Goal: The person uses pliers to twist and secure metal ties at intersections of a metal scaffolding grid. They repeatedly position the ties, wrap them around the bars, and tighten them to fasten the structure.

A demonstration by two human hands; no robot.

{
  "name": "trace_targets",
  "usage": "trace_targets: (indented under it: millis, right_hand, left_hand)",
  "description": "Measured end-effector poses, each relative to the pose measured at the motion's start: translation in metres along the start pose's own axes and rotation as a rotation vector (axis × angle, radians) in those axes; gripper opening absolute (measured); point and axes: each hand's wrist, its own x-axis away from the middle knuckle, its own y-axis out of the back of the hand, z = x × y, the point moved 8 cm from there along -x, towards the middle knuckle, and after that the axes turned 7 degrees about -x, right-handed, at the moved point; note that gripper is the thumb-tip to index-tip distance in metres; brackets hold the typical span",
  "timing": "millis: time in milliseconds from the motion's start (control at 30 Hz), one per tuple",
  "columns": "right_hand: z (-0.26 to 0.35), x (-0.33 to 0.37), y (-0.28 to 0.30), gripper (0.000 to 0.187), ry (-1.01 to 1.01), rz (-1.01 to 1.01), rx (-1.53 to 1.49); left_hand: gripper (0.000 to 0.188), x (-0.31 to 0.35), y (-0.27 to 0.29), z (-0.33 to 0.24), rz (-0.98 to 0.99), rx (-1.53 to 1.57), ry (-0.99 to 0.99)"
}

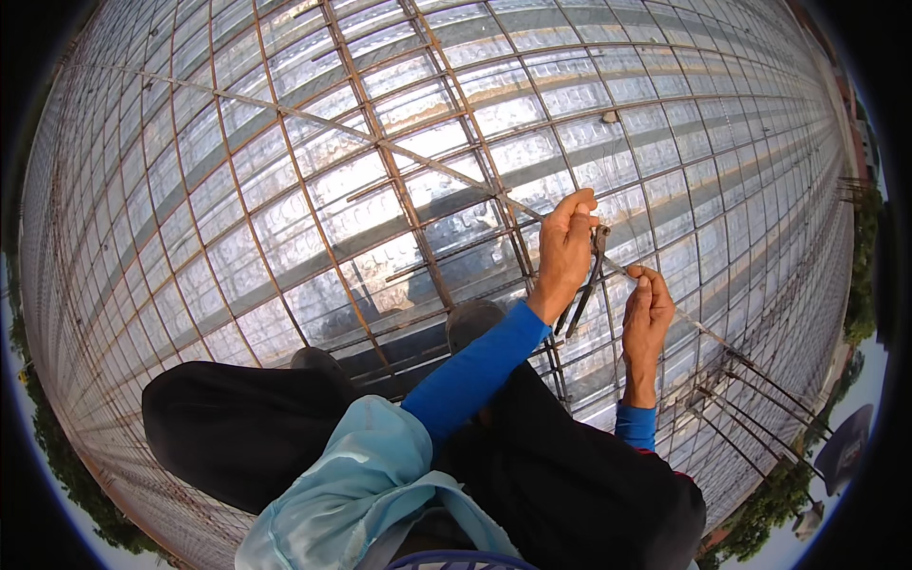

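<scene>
My left hand [565,252] is closed in a pinch above the steel bar mesh, its fingertips beside some thin wire strands. What it pinches is too small to make out. Right beside it is a pair of dark pincers [591,275], jaws up and handles pointing down toward my knee; whether that hand bears them or they rest on the bars I cannot tell. My right hand [649,318], thumb and forefinger together, is at a long pale diagonal strip [427,162] that crosses the mesh. Whatever lies between those fingers is hidden.
Rusty rebar [366,104] forms a wide grid over shiny ribbed metal decking [494,233]. My knees are bent close beneath my hands. At the lower right, several bars [760,418] stick out near the edge, with a person's dark cap [844,449] beyond.
</scene>
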Motion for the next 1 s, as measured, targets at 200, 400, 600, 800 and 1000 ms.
trace_targets:
  millis: [200, 400, 600, 800, 1000]
  right_hand:
    - [0.012, 0.000, -0.018, 0.032, 0.094, 0.019, 0.134]
    - [0.030, 0.007, -0.031, 0.029, 0.185, 0.041, 0.278]
    - [0.033, 0.015, -0.031, 0.028, 0.188, 0.066, 0.194]
    - [0.027, 0.029, -0.034, 0.032, -0.041, 0.151, -0.135]
    - [0.025, 0.048, -0.049, 0.032, -0.237, 0.311, -0.360]
  left_hand:
    - [0.051, -0.010, 0.011, -0.050, 0.103, 0.163, -0.049]
    - [0.057, -0.016, 0.024, -0.047, -0.018, 0.151, -0.043]
    - [0.038, -0.025, 0.023, -0.049, 0.183, 0.423, 0.030]
    - [0.027, -0.029, 0.026, -0.053, 0.348, 0.458, 0.076]
    - [0.027, -0.020, 0.020, -0.053, 0.405, 0.761, 0.223]
